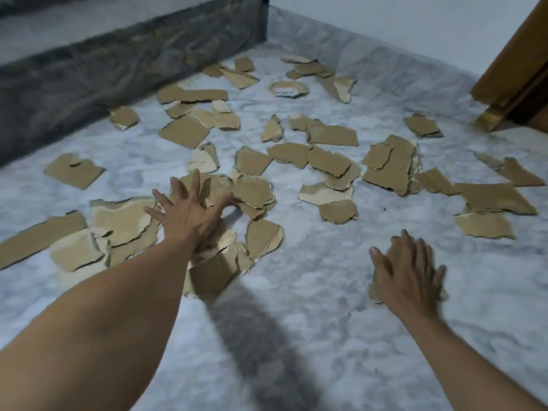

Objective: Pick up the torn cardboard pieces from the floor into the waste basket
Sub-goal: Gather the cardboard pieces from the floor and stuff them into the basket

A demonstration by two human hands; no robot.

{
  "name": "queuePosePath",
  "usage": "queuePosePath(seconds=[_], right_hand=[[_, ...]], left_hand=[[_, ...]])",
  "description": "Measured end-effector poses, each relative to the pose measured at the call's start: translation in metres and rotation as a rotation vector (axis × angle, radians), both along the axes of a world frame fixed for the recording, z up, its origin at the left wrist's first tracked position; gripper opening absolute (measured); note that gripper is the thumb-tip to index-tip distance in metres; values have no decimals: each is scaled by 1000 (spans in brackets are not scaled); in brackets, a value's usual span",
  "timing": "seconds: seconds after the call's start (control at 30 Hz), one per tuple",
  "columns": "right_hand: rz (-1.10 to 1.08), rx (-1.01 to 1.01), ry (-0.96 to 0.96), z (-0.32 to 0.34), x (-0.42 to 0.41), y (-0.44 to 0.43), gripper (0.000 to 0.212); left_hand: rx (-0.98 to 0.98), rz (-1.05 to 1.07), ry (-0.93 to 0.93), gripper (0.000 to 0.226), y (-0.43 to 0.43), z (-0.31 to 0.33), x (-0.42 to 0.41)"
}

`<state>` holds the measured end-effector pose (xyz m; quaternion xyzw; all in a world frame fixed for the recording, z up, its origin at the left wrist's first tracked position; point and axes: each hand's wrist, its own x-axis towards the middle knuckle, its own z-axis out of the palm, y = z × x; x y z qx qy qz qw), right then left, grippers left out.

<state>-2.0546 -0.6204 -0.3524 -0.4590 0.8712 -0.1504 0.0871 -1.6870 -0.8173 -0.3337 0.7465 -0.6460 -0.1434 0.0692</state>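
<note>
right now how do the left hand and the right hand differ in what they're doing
The left hand has its fingers splayed wide; the right hand holds its fingers closer together. The left hand lies on a heap of overlapping cardboard pieces; the right hand covers a lone piece with bare floor around it. Both lie palm down with straight fingers.

Torn brown cardboard pieces [332, 134] lie scattered on the pale marbled floor [311, 321], with a dark fabric-covered base [89, 75] behind left and a brown wooden doorframe [516, 69] behind right. The left hand [189, 215] rests on the near-left heap, the right hand [406, 274] on 1 separate piece.
</note>
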Motion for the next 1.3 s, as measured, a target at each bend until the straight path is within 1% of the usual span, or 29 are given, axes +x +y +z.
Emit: queuePosePath(seconds=[0.1,0.17,0.23,0.3,0.33,0.4,0.43,0.47,0.5,0.57,0.6,0.63,0.7,0.8,0.87,0.93,1.0,1.03,1.13,1.17,1.23,1.27,1.3], right_hand=[[-21,-76,-53,5,3,-35,94],[-3,-79,-100,7,3,-61,90],[67,-61,-130,7,8,-85,82],[151,-67,-140,5,17,-104,78],[187,-78,-139,5,22,-112,76],[244,-111,-152,9,29,-126,77],[261,-129,-145,11,32,-131,79],[246,-140,-119,12,34,-134,82],[192,-129,-91,13,36,-137,89],[38,-26,-97,15,41,-144,106],[7,43,-118,14,45,-145,113],[33,94,-124,12,52,-146,115],[169,95,-119,7,76,-148,113],[313,-41,-155,2,117,-155,112],[375,-77,-43,-1,137,-157,111],[392,-91,48,-2,147,-159,110],[383,-87,63,-2,152,-162,111],[366,-71,45,-1,155,-163,111],[313,-11,-3,4,171,-167,102],[319,-4,11,5,175,-166,95],[345,-23,4,8,183,-166,81],[360,-43,-21,9,184,-166,74],[371,-65,-53,11,185,-166,67]], left_hand=[[-36,-57,-1,106,-7,-8,-9],[-70,-111,-1,101,-1,-14,-21],[-100,-201,10,95,3,-17,-37],[-142,-272,63,90,6,-17,-53],[-181,-274,121,89,6,-15,-59],[-308,-192,227,87,3,-11,-57],[-377,-117,212,86,2,-10,-49],[-406,-36,162,87,0,-10,-38],[-370,39,115,91,-3,-10,-23],[-158,125,83,104,-7,-10,4],[-53,121,73,108,-6,-11,11],[5,95,60,110,-5,-14,13],[9,40,58,107,4,-19,1],[-57,-13,114,95,14,-17,-22],[-108,-18,157,91,13,-8,-22],[-92,85,152,105,9,1,-13],[-3,176,115,115,9,6,-6],[33,182,156,112,8,8,-5],[17,193,519,75,9,10,-7],[-3,195,575,68,11,9,-8],[-19,196,578,70,16,7,-7],[-6,195,610,73,18,5,-6],[27,200,720,73,19,3,-6]])
